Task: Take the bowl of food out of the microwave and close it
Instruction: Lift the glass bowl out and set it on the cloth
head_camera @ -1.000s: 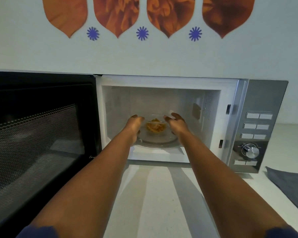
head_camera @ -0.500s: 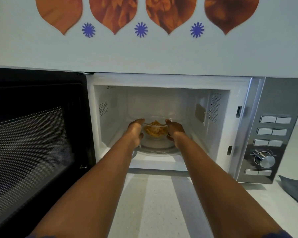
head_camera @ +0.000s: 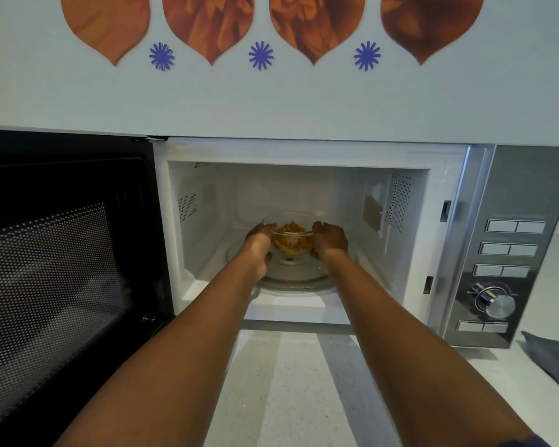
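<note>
A clear glass bowl (head_camera: 291, 235) with orange-yellow food sits inside the open microwave (head_camera: 304, 153), over its glass turntable (head_camera: 296, 279). My left hand (head_camera: 259, 243) clasps the bowl's left side and my right hand (head_camera: 329, 238) clasps its right side, fingers curled round the rim. Whether the bowl still rests on the turntable or hangs just above it, I cannot tell. The microwave's black door (head_camera: 62, 259) stands swung wide open to the left.
The silver control panel (head_camera: 501, 253) with buttons and a dial (head_camera: 496, 303) is on the microwave's right. A pale speckled counter (head_camera: 291, 382) lies in front. A dark grey cloth (head_camera: 555, 359) lies at the right edge.
Both hands went from spread beside the bowl to closed on its two sides. My head has moved nearer the microwave.
</note>
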Available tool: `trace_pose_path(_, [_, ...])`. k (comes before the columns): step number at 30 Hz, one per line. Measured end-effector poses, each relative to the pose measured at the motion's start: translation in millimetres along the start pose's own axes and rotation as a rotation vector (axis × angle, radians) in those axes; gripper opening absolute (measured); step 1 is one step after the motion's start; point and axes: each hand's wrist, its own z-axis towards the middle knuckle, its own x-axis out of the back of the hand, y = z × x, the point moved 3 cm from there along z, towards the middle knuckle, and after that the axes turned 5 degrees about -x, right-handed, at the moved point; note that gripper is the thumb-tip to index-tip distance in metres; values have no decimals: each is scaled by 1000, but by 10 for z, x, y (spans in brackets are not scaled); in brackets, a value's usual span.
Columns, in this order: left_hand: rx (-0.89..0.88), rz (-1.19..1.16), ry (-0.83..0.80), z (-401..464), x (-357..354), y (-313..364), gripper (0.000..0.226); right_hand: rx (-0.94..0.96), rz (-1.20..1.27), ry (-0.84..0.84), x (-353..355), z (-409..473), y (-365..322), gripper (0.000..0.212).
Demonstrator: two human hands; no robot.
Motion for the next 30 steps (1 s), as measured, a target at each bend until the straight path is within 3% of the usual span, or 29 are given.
trace_pose_path(5, [-73,24,33,-112,-91,112,38,8,43,-8,103,-122,-160,37])
trace_pose_path(9, [-78,-13,73,-216,-135,168,13,-7,47,-16,169,-277,-271,30])
trace_pose_path(15, [-82,-93,109,-373,-107,168,8,-9,107,-18,267,-575,-302,32])
trace_pose_path(22, [-83,-107,222,-678,-104,120,21,5,96,-49,490,-965,-272,32])
trace_pose_path(25, [-112,-97,311,-837,-148,112,41,8,92,-50,604,-1120,-241,33])
trace_pose_path(30, [-97,-69,257,-1191,-306,129,54,-28,156,-35,951,-1550,-248,30])
